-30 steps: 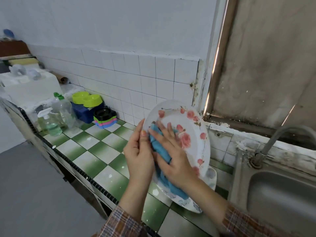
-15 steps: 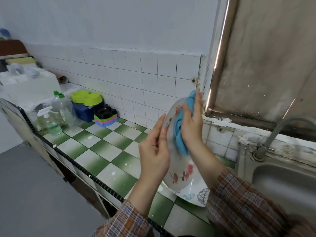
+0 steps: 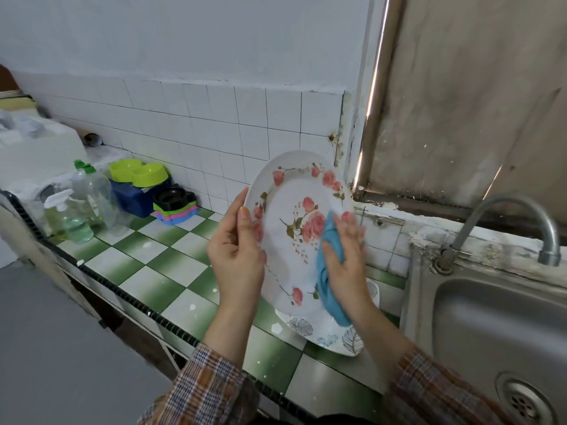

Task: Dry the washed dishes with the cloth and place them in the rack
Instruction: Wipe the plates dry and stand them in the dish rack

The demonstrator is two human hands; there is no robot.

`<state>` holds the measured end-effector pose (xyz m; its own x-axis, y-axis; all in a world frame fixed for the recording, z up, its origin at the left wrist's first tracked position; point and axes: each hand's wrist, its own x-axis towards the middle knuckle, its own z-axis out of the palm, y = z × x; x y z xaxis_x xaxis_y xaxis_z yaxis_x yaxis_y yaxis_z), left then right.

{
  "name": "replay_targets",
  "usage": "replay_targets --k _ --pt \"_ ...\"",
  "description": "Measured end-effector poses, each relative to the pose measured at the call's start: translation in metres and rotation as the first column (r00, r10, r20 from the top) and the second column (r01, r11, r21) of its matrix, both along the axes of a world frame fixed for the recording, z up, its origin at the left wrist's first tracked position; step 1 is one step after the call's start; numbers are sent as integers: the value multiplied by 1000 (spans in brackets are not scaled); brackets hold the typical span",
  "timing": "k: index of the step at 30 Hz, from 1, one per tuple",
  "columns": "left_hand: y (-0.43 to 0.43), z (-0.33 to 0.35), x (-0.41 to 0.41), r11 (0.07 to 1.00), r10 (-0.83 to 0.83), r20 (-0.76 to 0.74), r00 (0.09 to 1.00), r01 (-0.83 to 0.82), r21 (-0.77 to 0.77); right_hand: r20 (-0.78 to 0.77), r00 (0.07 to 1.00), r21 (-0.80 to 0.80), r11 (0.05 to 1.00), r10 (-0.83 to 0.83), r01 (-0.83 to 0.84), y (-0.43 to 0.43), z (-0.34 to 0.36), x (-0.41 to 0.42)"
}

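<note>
Left hand (image 3: 236, 256) grips the floral plate (image 3: 291, 234) by its left rim, thumb on the face. Right hand (image 3: 346, 262) presses the blue cloth (image 3: 325, 283) flat against its right side (fingers blurred). It's held upright over a leaf-print plate (image 3: 334, 338) on the checked counter (image 3: 153, 265).

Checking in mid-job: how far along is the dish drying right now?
Done: nothing visibly racked; no rack is in view. In hand: the left hand grips the rose plate by its rim while the right hand presses the blue cloth on its face. Left: finish and rack this plate, then the leaf-pattern plate lying on the counter beneath.
</note>
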<state>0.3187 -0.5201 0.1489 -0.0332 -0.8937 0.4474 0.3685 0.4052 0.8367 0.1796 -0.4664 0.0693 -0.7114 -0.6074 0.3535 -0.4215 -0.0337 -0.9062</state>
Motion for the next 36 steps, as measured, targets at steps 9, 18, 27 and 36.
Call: replay_targets --k 9,18,27,36 --pt "26 -8 -2 973 -219 103 970 225 -51 -13 985 -213 963 -172 166 -28 73 1" --pt "-7 -8 7 986 -109 -115 987 122 117 -569 760 47 936 312 -349 1 3 54" --pt "-4 -7 7 980 -75 -144 987 100 172 14 974 -118 967 -227 227 40 2 -23" --pt "43 -27 -15 804 -45 -282 958 202 560 399 819 -47 882 -413 468 130 13 -53"
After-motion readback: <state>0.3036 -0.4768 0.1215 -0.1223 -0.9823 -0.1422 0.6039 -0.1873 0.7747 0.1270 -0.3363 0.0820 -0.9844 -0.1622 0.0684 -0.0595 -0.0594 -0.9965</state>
